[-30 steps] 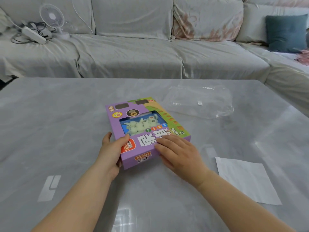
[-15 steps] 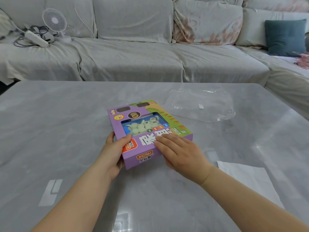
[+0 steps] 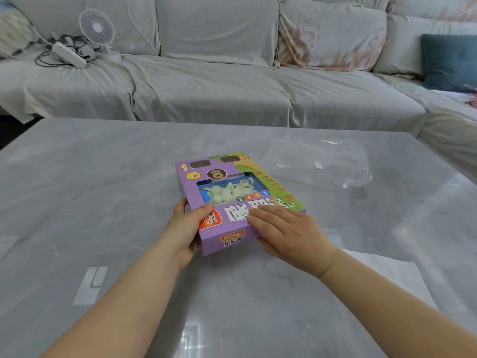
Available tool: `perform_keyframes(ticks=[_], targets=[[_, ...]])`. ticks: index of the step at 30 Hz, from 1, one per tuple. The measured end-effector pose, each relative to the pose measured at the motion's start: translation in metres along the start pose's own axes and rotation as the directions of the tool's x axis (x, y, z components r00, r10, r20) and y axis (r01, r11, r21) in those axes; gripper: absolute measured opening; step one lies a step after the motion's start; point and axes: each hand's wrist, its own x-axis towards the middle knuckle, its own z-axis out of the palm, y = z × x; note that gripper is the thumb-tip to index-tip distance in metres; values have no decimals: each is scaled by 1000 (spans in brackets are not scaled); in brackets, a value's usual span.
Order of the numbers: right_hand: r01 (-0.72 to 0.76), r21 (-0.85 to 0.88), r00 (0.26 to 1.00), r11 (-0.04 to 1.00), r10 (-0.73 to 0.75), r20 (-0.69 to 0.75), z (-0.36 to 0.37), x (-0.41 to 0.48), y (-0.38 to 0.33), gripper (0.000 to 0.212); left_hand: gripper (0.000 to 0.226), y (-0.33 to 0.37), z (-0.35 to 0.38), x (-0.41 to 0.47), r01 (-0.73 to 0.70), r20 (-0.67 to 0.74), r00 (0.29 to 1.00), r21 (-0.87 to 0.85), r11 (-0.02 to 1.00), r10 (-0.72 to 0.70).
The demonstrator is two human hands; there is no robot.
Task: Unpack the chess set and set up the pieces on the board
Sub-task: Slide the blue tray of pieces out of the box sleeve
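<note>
The left hand is closed round the near left corner of the box: its thumb is laid on the lid and the other fingers are hidden at the side and beneath. The right hand is laid flat on the near right part of the lid, fingers straight and together, with the thumb at the near edge. The box, purple with a green strip along its right side, is found at the middle of the table, turned slightly to the left. Pale round pieces are seen through its window; whether the near end is raised off the table cannot be told. 1 clear plastic wrapper is spread on the table beyond and to the right of the box, apart from it. 1 white sheet is seen near the right forearm. Behind the table a grey sofa is seen, with 1 small fan and 1 power strip at its left end.
</note>
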Motion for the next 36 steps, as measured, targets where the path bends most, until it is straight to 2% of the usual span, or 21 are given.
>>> perform_keyframes(ticks=[9,14,16,19,20,21,22,23,24,25,26,28,32,34,36], targets=[[48,-23,999,999,-48,-19,0,5,5,22,46,4,-1,-6,13,26,1000,-43,999,-12],[-5,-66,1000,998,5,2,3,3,0,28,45,6,-3,-10,6,90,996,-56,998,-1],[-15,-67,1000,998,14,-5,3,4,-1,30,50,4,-9,-16,-50,162,986,0,999,49],[-23,-71,1000,997,22,-17,3,5,-2,30,82,-9,-35,-21,-257,339,920,137,956,199],[-26,-72,999,997,25,-20,3,6,-2,30,89,-13,-44,-23,-355,384,888,218,909,255],[-30,-70,999,997,29,-20,3,6,-2,30,89,-17,-52,-24,-470,407,855,344,813,322],[-28,-69,999,997,26,-32,3,6,-2,28,86,-20,-57,-23,-580,432,811,500,643,396],[-31,-69,999,997,28,-43,4,7,-2,27,83,-21,-59,-22,-664,481,741,629,404,469],[-35,-63,998,997,31,-51,4,8,-1,25,82,-22,-59,-16,-703,537,650,694,155,538],[-41,-64,998,997,38,-51,3,9,-1,23,80,-23,-58,-9,-709,579,541,704,-39,610],[-40,-67,998,997,36,-57,3,10,-1,22,74,-23,-55,-2,-697,594,426,697,-172,683],[-32,-86,999,996,28,-47,2,12,0,18,52,-16,-51,7,-662,596,268,685,-305,757],[-55,-116,998,992,54,-12,0,11,-2,17,38,-5,-48,15,-628,666,99,618,-473,739],[-88,-103,996,991,85,-33,-1,11,-4,25,36,-6,-48,16,-622,695,73,592,-512,716],[-93,-79,994,993,88,-67,-2,13,-3,30,38,-7,-49,16,-618,699,89,597,-511,709]])
